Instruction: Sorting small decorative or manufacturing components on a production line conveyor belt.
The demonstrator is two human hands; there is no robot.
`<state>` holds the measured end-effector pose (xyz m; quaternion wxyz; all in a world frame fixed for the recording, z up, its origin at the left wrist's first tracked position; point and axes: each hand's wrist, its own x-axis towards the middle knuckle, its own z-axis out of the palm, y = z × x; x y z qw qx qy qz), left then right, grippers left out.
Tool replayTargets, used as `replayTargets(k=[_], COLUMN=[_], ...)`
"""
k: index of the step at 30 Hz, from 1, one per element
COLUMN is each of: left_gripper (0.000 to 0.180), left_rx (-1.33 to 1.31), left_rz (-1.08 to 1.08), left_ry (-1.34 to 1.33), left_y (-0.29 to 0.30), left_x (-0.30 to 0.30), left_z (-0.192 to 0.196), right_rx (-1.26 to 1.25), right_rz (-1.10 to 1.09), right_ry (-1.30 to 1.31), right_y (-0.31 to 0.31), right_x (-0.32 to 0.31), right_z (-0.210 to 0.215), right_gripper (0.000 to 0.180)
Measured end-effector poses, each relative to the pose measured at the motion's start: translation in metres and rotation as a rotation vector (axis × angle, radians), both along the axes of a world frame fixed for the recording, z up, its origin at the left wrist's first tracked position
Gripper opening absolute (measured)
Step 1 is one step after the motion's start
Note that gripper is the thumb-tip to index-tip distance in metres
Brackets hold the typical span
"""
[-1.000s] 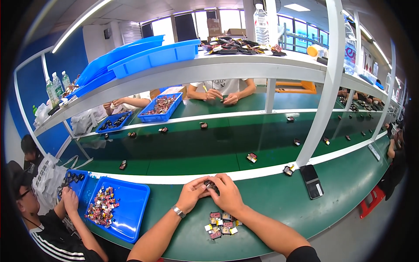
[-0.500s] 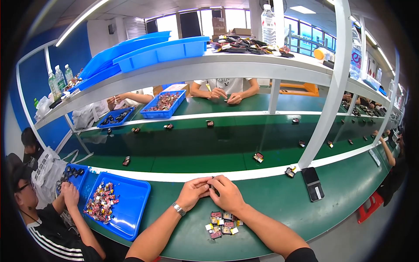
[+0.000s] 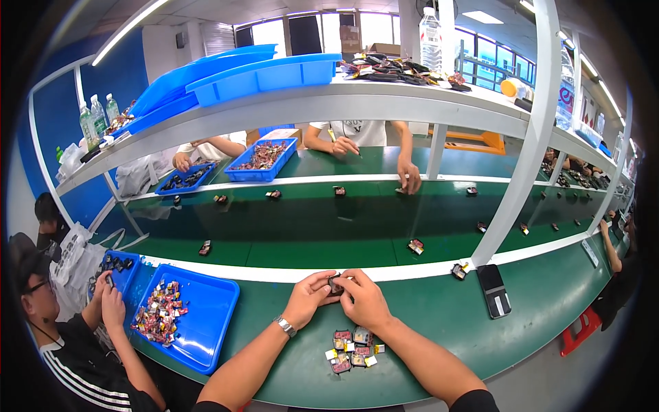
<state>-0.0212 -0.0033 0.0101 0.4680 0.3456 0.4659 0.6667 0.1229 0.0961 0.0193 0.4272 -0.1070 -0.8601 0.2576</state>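
A small black casing (image 3: 335,284) is held up between my two hands near the white rail. My left hand (image 3: 306,301), with a metal watch at the wrist, grips its left side with closed fingers. From the other side, my right hand (image 3: 364,299) closes on it with thumb and fingertips, partly hiding it. Just below my hands, on the green worktop (image 3: 439,336), lies a cluster of small black-framed circuit assemblies (image 3: 353,351) with reddish, white and yellow parts. Neither hand touches that cluster.
At the left, a blue tray (image 3: 223,323) holds many small reddish parts, beside a seated co-worker (image 3: 82,343). A black phone-like device (image 3: 493,292) lies right of my hands. Beyond the white rail (image 3: 274,273), a green belt (image 3: 309,250) carries spaced assemblies. A white post (image 3: 518,172) rises at right.
My hands have tilted the casing, and more of it shows between my fingers. A person across the belt has reached one hand down to it. The co-worker at left has raised their hands slightly.
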Motion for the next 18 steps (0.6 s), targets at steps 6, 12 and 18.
replayTargets(k=[6,12,18], left_gripper=[0.034,0.032,0.033], left_rx=[-0.052,-0.072,-0.063], left_rz=[-0.002,0.004,-0.015], left_ry=[0.023,0.063,0.114], left_y=[0.0,-0.001,0.0], left_x=[0.0,0.003,0.002], left_z=[-0.001,0.002,-0.004], right_rx=[0.13,0.256,0.277], right_rz=[0.037,0.03,0.053], right_ry=[-0.111,-0.227,-0.192], right_y=[0.005,0.011,0.016], right_x=[0.005,0.009,0.01], right_z=[0.003,0.01,0.009], right_gripper=[0.026,0.027,0.021])
